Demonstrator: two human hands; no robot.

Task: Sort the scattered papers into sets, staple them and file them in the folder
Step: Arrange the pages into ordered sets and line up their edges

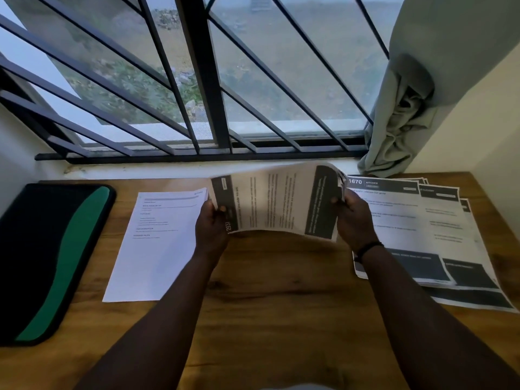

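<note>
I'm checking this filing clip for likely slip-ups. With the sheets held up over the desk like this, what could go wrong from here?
1. The held sheets sag between the left hand and right hand; gripped only at the ends, one could slip out or crease.
2. The fanned pile on the right lies loose near the desk edge; the right forearm crosses it and might drag pages off or mix sets.
3. No stapler is in view, so sets may get filed in the folder unstapled.

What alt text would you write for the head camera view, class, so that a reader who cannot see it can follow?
Both hands, left hand and right hand, hold a bundle of printed sheets by its ends above a wooden desk. A white sheet and a black-and-green folder lie to the left, fanned papers to the right, under a barred window.
</note>
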